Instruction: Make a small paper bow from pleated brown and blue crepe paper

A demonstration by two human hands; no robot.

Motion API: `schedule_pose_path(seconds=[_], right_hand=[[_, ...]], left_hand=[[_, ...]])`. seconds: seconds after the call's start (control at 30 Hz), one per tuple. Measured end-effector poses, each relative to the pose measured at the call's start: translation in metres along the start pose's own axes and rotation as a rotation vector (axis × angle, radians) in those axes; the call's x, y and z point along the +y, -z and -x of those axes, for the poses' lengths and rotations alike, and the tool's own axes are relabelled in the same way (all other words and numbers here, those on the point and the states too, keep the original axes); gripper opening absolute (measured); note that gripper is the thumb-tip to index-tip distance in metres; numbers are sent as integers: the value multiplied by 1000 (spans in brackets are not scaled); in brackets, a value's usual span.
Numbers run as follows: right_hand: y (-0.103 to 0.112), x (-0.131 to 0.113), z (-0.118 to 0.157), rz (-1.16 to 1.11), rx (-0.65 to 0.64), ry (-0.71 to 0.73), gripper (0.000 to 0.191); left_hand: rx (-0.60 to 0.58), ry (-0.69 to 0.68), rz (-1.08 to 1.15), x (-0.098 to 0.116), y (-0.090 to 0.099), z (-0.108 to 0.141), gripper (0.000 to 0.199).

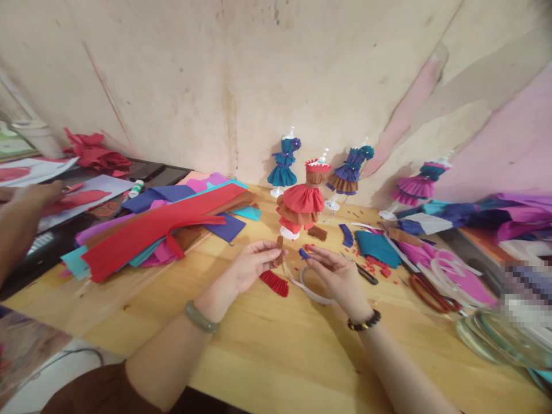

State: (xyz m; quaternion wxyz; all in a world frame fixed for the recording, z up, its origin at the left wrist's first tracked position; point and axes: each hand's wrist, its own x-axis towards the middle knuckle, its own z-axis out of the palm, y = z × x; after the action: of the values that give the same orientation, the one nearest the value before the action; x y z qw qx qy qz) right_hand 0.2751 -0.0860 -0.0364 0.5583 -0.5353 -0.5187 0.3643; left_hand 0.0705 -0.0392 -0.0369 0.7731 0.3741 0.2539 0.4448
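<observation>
Plainly, left hand point(251, 265) pinches brown strip point(280, 248); right hand point(337, 275), blue piece point(303, 253).

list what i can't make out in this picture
All in the head view:
Brown strip: partly covered by the left hand.
Blue piece: partly covered by the right hand.
Another person's arm: cut off by the left edge.
Clear object: partly hidden by pixelation.
Red scraps: outlines too small to tell.
</observation>
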Motion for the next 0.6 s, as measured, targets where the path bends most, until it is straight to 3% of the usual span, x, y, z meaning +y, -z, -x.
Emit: schedule_pose_path(seconds=[0.13,0.43,0.6], right_hand=[[2,0,-1,8,48,-26,42],[-24,-16,21,-559,-142,-266,36],[-29,-21,27,-691,-230,-307,38]], left_hand=[[3,9,12,2,-1,0,18],[-15,95,130,3,-9,4,17],[-73,169,184,3,-12,8,16]])
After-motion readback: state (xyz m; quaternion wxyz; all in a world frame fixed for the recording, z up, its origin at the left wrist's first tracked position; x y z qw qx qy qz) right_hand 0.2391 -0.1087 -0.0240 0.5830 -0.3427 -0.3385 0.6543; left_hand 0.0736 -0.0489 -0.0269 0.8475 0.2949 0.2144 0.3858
